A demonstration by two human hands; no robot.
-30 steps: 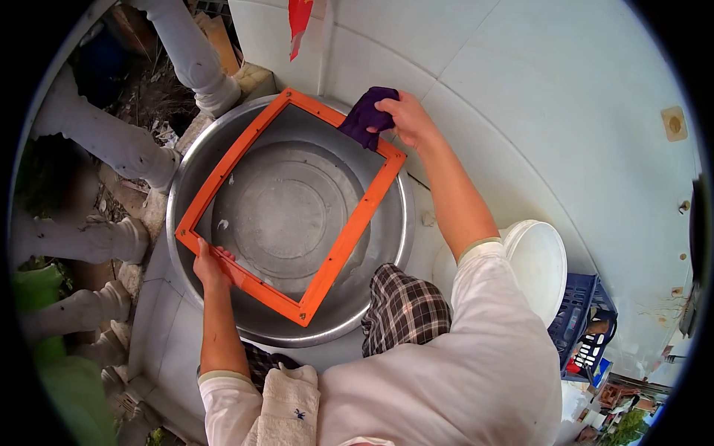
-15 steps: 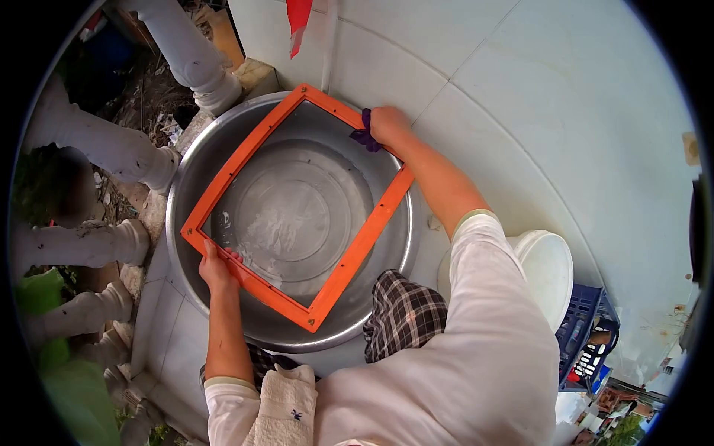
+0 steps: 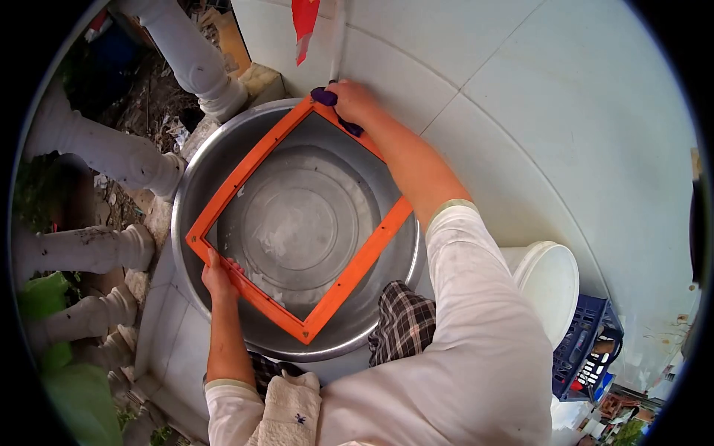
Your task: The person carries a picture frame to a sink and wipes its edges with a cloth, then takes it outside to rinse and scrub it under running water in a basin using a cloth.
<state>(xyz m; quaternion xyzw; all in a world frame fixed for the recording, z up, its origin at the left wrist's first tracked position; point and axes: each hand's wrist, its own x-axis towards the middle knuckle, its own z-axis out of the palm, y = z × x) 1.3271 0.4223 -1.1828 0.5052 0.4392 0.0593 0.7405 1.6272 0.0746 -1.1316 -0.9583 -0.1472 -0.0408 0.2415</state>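
An orange rectangular frame (image 3: 360, 257) is held tilted over a large round metal basin (image 3: 181, 223) with water in its bottom. My left hand (image 3: 220, 275) grips the frame's near-left side, fingers curled around the bar close to a corner. At the far corner my right hand (image 3: 352, 101) is closed on a dark purple cloth (image 3: 325, 97), which is pressed against the frame's far bar. Part of the cloth hangs down inside the frame. The right forearm covers the frame's right corner.
White balusters (image 3: 134, 154) line the left side. Behind stands a pale tiled wall (image 3: 520, 89) with a red strip (image 3: 304, 26) hanging at the top. A white bucket (image 3: 549, 286) and a blue plastic crate (image 3: 580, 342) are at my right. A towel (image 3: 286, 412) lies against my shirt.
My right hand has slid the purple cloth along the far bar, up and left toward the far corner. My left hand keeps its hold on the frame, and the view has shifted slightly.
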